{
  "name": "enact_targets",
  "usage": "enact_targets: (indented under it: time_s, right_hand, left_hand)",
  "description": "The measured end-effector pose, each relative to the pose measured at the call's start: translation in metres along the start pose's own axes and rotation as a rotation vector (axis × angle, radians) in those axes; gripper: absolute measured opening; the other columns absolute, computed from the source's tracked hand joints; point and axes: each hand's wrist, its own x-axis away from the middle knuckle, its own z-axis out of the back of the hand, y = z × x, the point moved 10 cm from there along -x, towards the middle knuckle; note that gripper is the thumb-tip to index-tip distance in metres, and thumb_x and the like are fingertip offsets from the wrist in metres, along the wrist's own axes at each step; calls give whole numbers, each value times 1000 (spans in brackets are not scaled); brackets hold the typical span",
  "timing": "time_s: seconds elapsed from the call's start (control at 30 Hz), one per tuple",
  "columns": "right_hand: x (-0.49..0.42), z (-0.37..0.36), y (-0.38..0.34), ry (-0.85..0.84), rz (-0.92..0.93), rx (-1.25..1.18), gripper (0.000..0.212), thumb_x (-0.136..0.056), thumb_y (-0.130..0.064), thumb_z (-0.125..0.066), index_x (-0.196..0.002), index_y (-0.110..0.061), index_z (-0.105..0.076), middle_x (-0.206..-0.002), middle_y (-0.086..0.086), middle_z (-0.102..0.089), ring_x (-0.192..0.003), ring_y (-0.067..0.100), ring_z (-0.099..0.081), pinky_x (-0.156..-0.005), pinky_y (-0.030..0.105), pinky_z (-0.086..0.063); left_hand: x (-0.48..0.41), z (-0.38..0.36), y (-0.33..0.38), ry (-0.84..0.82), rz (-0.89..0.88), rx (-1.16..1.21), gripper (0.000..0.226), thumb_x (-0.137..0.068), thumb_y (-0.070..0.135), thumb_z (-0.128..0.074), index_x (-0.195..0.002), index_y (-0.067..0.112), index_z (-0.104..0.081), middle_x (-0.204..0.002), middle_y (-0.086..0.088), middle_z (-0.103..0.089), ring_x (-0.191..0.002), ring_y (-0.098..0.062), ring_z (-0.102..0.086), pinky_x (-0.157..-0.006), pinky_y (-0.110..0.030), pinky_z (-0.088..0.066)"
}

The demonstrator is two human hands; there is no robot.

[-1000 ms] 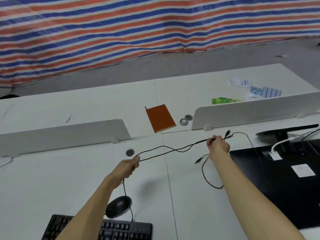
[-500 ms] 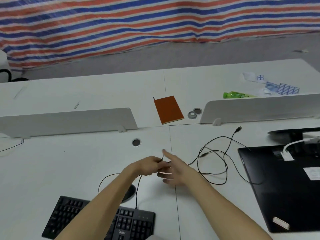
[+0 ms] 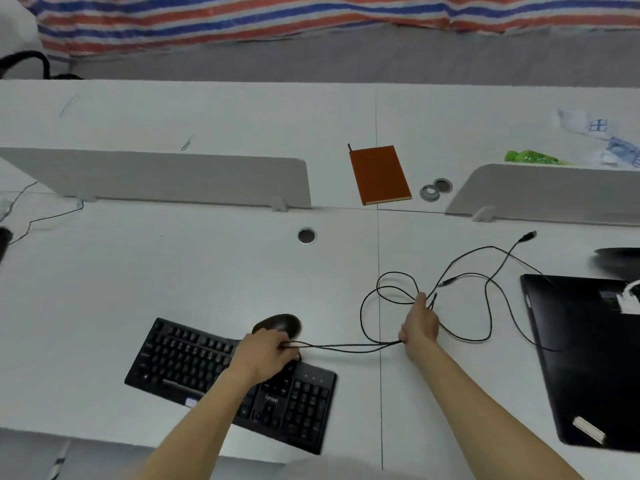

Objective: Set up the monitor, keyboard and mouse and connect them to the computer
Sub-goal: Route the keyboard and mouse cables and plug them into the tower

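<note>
Left hand (image 3: 266,351) is clamped on two thin black cables (image 3: 346,347) where they leave the black keyboard (image 3: 194,362) and the dark oval mouse (image 3: 278,323), which sits at its 12 o'clock. Right hand (image 3: 420,327), well apart at 3 o'clock, has its fist closed round the same pair. Probably pulling them taut to sort the tangled loops sprawling toward 1 o'clock.

Two plug ends (image 3: 528,235) lie free on the white worktop (image 3: 138,271); nothing is connected. Flat black monitor (image 3: 588,358) lies at 4 o'clock, apparently back upward, cut off by the frame edge. No computer in view. Cannot tell which cable serves which device.
</note>
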Motion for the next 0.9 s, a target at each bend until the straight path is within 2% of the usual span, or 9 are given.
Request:
enact_targets:
  time_s: [0.07, 0.13, 0.23, 0.4, 0.53, 0.67, 0.77, 0.83, 0.9]
  right_hand:
    - [-1, 2, 14, 14, 43, 86, 44, -100, -46, -46, -70, -15, -39, -62, 4, -39, -50, 20, -33, -43, 26, -30]
    - [-2, 5, 27, 3, 49, 114, 38, -99, -39, -52, -73, -14, -40, -64, 5, -38, -50, 20, -34, -45, 27, -31]
    - [-6, 16, 39, 27, 36, 124, 32, -97, -33, -56, -77, -12, -44, -66, 6, -41, -52, 20, -39, -50, 26, -35]
    - [-15, 49, 72, 126, -23, 85, 28, -95, -30, -60, -81, -9, -51, -69, 9, -49, -54, 23, -48, -61, 34, -46]
    - [-17, 52, 100, 136, -61, 134, 20, -91, -24, -61, -84, -6, -53, -67, 13, -53, -53, 24, -51, -66, 37, -49]
    - [-14, 43, 114, 94, -55, 193, 17, -90, -18, -65, -84, -5, -57, -73, 12, -55, -56, 24, -55, -70, 39, -56]
    - [-11, 45, 112, 104, -23, 238, 13, -90, -15, -65, -88, -4, -59, -72, 13, -59, -58, 23, -57, -63, 35, -56]
    - [-10, 52, 104, 133, 23, 260, 12, -90, -16, -64, -90, -4, -61, -76, 15, -64, -59, 22, -58, -54, 28, -50]
    - [-11, 64, 89, 199, 85, 253, 17, -93, -21, -61, -85, -6, -59, -83, 18, -65, -62, 23, -56, -55, 28, -47]
  left_hand:
    - [1, -10, -3, 29, -60, -76, 46, -93, 65, -35, -96, 26, -58, -100, 6, -64, -102, -20, -56, -75, -34, -39]
    - [2, -25, -8, 7, -115, -158, 62, -87, 71, -29, -119, 25, -55, -128, 4, -57, -114, -22, -52, -87, -36, -43]
    - [10, -58, -11, -142, -216, -309, 96, -73, 77, -58, -147, 21, -32, -157, 2, -28, -134, -25, -37, -111, -41, -33]
    - [20, -80, -19, -272, -415, -631, 132, -59, 80, -70, -155, 21, -1, -165, -2, 2, -151, -40, 1, -118, -63, -2]
    - [27, -93, -34, -302, -511, -767, 139, -61, 82, -68, -156, 23, 15, -164, -4, 23, -148, -44, 18, -115, -68, 5]
    - [19, -93, -30, -309, -536, -724, 129, -59, 81, -70, -153, 24, -1, -164, -7, 3, -147, -42, -8, -116, -64, -16]
    - [3, -69, -18, -230, -505, -589, 101, -70, 74, -67, -144, 20, -25, -155, -5, -26, -134, -31, -36, -105, -50, -39]
    - [-7, -44, -9, -127, -480, -449, 67, -89, 69, -44, -133, 19, -43, -141, -2, -48, -118, -26, -51, -92, -41, -44]
    - [-18, -14, -2, 15, -420, -251, 66, -92, 64, -17, -115, 18, -58, -119, -3, -65, -108, -26, -57, -83, -40, -46]
